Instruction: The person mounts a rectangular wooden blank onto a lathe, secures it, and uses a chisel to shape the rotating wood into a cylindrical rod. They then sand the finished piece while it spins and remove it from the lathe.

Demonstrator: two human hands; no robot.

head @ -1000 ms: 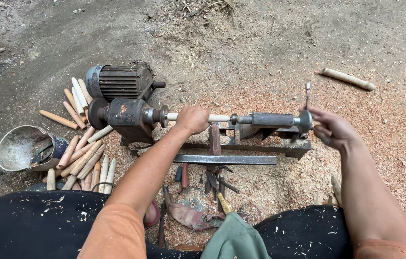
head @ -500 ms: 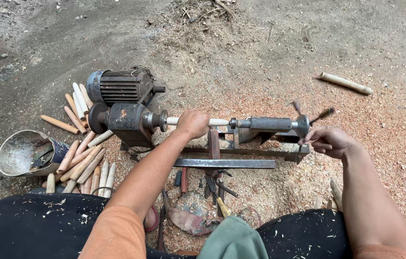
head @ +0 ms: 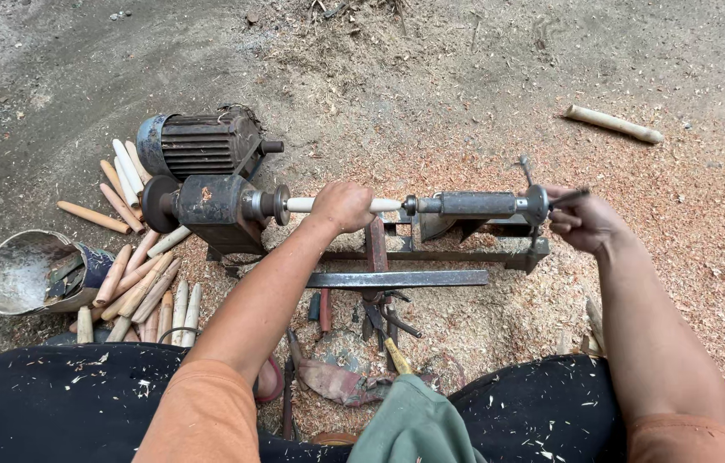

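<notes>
Dozens of pale turned wooden pegs (head: 135,287) lie heaped on the ground at your far left, next to a dented metal bucket (head: 24,270) tipped on its side with scraps in it, kept within arm's reach of the machine. Right of them stands the electric motor (head: 199,141), and just in front of it the rusty headstock (head: 216,206) of your small ground-level lathe, so the drive sits tight beside the spindle. Your left hand (head: 343,206) rests over the pale wooden rod (head: 311,205) mounted between headstock and tailstock, fingers curled closed around it, likely to steady it and feel whether it sits true. Below it the flat steel tool rest bar (head: 397,279) runs along the frame, with chisels (head: 379,321) lying in the sawdust beneath, handles toward you. Further right the dark tailstock barrel (head: 474,204) presses its point into the rod's end. Your right hand (head: 581,223) is at the crank handle (head: 564,197) at the tailstock's far end, fingers closed on it. Far right, a single loose wooden stick (head: 613,124) lies well apart on the shavings. Compared with half a second ago, the crank handle has swung round and your right hand has risen from below it to level with the barrel; a second ago the handle pointed upward. Your left hand has kept its place.
</notes>
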